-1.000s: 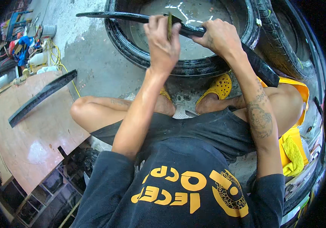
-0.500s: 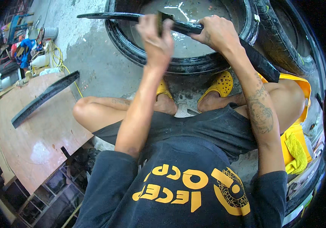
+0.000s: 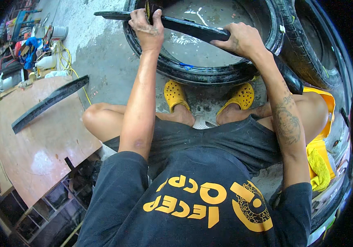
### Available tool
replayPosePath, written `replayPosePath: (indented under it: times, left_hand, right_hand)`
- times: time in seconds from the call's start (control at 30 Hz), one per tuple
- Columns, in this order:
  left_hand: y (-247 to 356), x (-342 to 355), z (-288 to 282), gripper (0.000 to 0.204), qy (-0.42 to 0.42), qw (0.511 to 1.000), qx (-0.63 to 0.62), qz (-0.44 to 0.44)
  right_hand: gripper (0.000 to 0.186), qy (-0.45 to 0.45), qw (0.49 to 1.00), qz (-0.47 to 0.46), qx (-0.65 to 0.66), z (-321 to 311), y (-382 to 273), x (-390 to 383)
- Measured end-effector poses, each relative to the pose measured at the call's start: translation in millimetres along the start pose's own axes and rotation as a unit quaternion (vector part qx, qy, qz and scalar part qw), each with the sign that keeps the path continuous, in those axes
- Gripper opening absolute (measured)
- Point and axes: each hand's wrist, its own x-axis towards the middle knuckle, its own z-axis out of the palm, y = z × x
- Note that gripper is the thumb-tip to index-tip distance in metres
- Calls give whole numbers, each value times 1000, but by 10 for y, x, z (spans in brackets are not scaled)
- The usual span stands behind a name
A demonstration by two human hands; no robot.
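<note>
A long, wet, black curved piece (image 3: 191,26) lies slanting across a tire (image 3: 176,72) that holds cloudy water (image 3: 197,49). My left hand (image 3: 145,29) is closed on a thin dark pad (image 3: 149,11) with a yellowish edge, pressed to the piece left of its middle. My right hand (image 3: 241,39) grips the piece farther right, thumb against its lower side; part of the piece is hidden behind my wrist. A small blue item (image 3: 186,66) sits on the tire's near rim.
A plywood board (image 3: 49,152) at left bears another black strip (image 3: 49,103). Behind it are tools, jugs (image 3: 45,62), a bucket (image 3: 58,33) and a yellow cord (image 3: 69,57). A second tire (image 3: 312,53), yellow plastic (image 3: 324,148) and yellow cloth (image 3: 319,173) are at right.
My left hand, with the pad, has moved left and up along the black piece. My right hand has shifted slightly right, and a blue item now shows on the tire's rim.
</note>
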Motion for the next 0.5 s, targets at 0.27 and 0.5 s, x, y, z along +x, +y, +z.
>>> replayPosePath:
  times: [0.27,0.5]
  left_hand:
    - [44,22,55,39,29,998,-58,-13]
    - [497,-198,-283,45,1,982,-173,-78]
  right_hand:
    - [54,-18,999,-49,9,183,-456,482]
    - [31,29,996,-80,-20,180,-326,210]
